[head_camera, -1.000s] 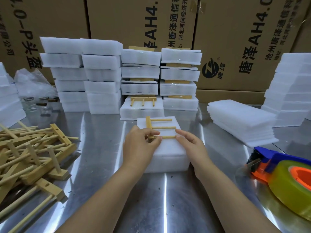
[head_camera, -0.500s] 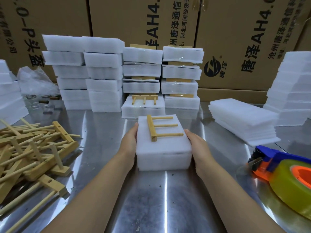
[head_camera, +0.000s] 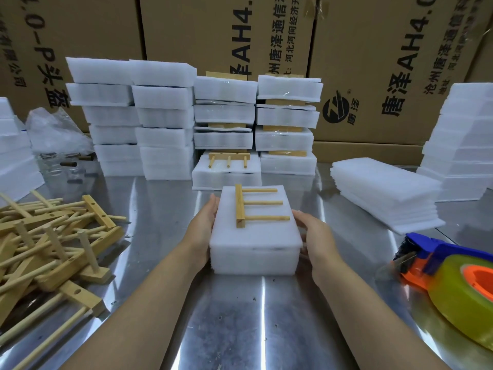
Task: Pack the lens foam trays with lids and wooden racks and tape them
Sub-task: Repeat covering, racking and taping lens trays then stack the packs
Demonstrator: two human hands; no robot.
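Note:
A white lens foam tray with its lid [head_camera: 256, 247] sits in the middle of the steel table. On top of it lies a wooden rack [head_camera: 250, 206], bar to the left, three pegs pointing right. My left hand [head_camera: 204, 225] presses flat against the tray's left side. My right hand [head_camera: 316, 239] cups the right side, fingers lightly bent along the foam. A tape dispenser [head_camera: 450, 279] with a yellow-green roll and orange core lies at the right front.
Loose wooden racks [head_camera: 50, 241] are heaped at the left. Stacks of foam trays [head_camera: 133, 118] and taped packs [head_camera: 256, 121] stand at the back, with one open pack [head_camera: 226, 169] bearing a rack. Thin foam lids [head_camera: 384, 193] are piled at the right. Cardboard boxes [head_camera: 373, 62] form the rear wall.
Both hands left the rack on top and moved down to the tray's two sides. The tray with the rack has shifted slightly toward me.

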